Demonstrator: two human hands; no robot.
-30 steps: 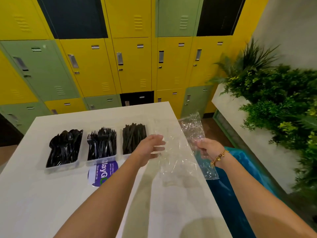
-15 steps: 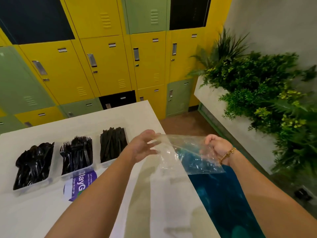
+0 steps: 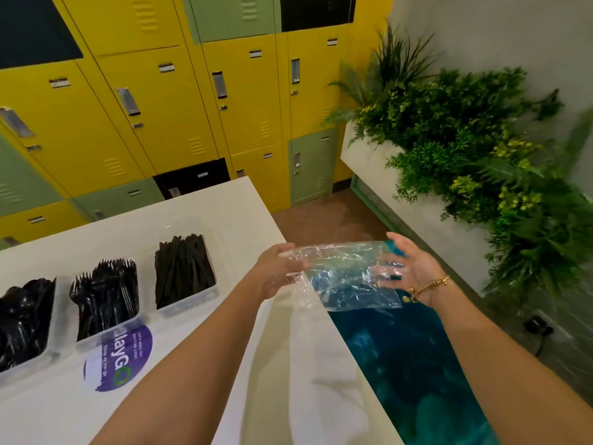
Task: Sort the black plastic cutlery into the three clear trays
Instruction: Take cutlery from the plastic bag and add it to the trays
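Item: empty clear plastic bag [image 3: 348, 276], held off the worktop [image 3: 244, 216] edge above a blue bin liner [image 3: 414, 358].
Left hand [image 3: 276, 274]: fingers pinch one bag edge.
Right hand [image 3: 409, 268]: spread flat, fingers straight, against the other.
Cutlery: spoons [image 3: 22, 319], forks [image 3: 106, 297], knives [image 3: 184, 269] each in own clear tray; sorting looks complete.
Handling: bunch the film before release, so it drops into the liner.

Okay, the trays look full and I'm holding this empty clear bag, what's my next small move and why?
Probably drop the clear bag into the blue bin liner right below it. The three trays already hold spoons, forks and knives separately, the bag looks empty, and both the left hand and right hand hold it past the table edge.
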